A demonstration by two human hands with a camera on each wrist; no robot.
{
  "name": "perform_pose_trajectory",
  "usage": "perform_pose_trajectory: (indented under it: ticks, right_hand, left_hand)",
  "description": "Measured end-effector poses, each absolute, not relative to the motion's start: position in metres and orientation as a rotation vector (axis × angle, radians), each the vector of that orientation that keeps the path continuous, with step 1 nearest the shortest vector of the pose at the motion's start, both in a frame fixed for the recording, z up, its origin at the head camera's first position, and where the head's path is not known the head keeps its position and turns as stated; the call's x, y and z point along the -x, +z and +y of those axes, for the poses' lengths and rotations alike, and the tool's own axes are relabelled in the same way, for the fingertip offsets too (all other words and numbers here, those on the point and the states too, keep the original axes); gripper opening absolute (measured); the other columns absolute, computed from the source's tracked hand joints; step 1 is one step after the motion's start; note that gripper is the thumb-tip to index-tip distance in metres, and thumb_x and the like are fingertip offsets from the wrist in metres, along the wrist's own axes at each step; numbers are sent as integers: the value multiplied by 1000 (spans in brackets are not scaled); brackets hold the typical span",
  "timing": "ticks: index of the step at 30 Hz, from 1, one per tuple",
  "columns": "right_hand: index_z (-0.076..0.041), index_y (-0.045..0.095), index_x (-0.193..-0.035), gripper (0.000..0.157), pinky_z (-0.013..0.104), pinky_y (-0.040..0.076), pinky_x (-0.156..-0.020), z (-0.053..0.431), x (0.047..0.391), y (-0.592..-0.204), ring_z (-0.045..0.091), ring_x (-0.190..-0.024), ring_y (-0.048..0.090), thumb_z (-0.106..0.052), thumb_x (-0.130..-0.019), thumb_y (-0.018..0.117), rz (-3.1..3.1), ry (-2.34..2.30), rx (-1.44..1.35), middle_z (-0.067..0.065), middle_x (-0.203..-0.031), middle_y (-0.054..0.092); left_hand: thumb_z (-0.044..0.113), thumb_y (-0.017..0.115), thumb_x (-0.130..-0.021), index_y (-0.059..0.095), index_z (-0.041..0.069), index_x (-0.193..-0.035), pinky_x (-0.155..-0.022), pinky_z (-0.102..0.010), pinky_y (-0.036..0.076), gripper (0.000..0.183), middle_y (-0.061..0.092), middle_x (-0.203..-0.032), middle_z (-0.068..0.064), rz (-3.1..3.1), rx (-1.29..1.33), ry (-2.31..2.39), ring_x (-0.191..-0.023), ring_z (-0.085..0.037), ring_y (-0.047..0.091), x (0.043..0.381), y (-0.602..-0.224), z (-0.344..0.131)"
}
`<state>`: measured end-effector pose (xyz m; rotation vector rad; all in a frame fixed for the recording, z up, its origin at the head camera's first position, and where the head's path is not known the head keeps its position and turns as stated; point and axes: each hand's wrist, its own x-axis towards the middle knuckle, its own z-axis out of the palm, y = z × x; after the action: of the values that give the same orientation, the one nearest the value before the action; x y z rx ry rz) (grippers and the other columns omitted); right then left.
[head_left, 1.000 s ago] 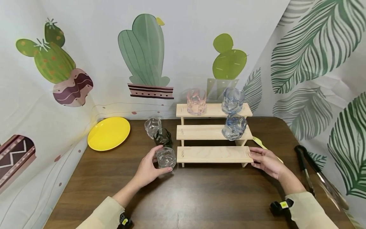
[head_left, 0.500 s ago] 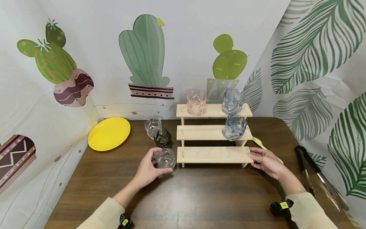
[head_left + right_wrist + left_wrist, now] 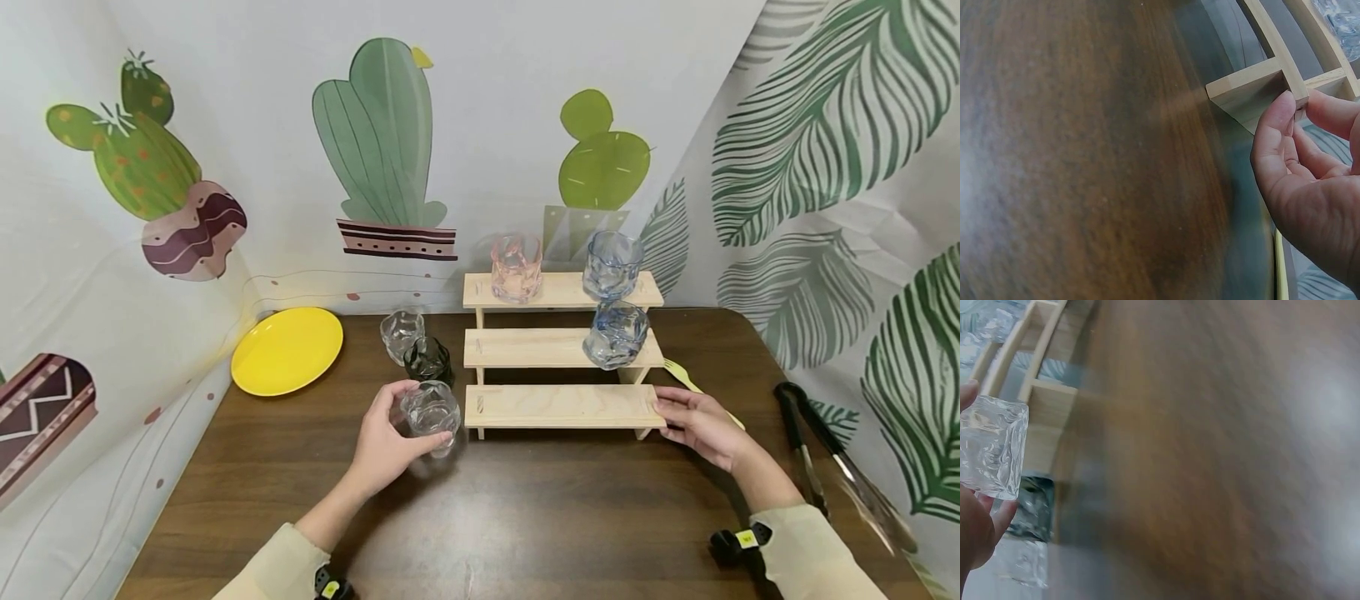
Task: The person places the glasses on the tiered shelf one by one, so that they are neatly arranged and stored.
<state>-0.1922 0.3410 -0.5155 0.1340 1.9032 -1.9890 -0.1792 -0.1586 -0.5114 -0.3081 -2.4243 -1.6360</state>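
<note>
My left hand (image 3: 386,442) grips a clear faceted glass (image 3: 431,412), held just above the brown table, left of the wooden three-step rack (image 3: 562,405). In the left wrist view the clear glass (image 3: 992,447) sits between thumb and fingers. My right hand (image 3: 693,421) holds the right end of the rack's lowest step; its thumb (image 3: 1275,122) presses on the step's corner (image 3: 1254,87). A pink glass (image 3: 516,266) and a blue glass (image 3: 612,264) stand on the top step, another blue glass (image 3: 616,334) on the middle step.
A dark glass (image 3: 428,360) and a clear glass (image 3: 401,334) stand on the table left of the rack. A yellow plate (image 3: 287,350) lies at the back left. A yellow fork (image 3: 686,379) and black tongs (image 3: 813,450) lie at the right.
My left hand has lifted the clear glass slightly off the table and tilted it. The right hand has stayed on the rack.
</note>
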Motion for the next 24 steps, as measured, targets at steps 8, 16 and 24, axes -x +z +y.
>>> perform_pose_trajectory:
  ticks: [8,16,24]
  right_hand:
    - [13,25,-155,63,28,58,-78,341,192,-515,13,-97,65,-11,-107,59,1894,-2002,-136,0,-114,65]
    - [12,27,-155,62,27,58,-77,341,192,-516,13,-96,65,-11,-107,59,1891,-2010,-149,-1,-114,65]
    - [13,23,-156,65,28,58,-78,341,192,-516,13,-98,65,-12,-107,58,1892,-2002,-134,-1,-115,65]
  left_hand:
    - [25,103,-62,59,17,-132,-90,-25,55,83,60,-126,2,-2331,322,-1650,-112,-16,59,187,-489,-139]
    - [29,103,-64,59,18,-133,-95,-41,55,82,60,-127,3,-2298,369,-1632,-115,-13,55,202,-466,-116]
    - [31,102,-65,60,13,-134,-95,-40,55,82,60,-124,-1,-2264,418,-1652,-114,-17,55,218,-448,-88]
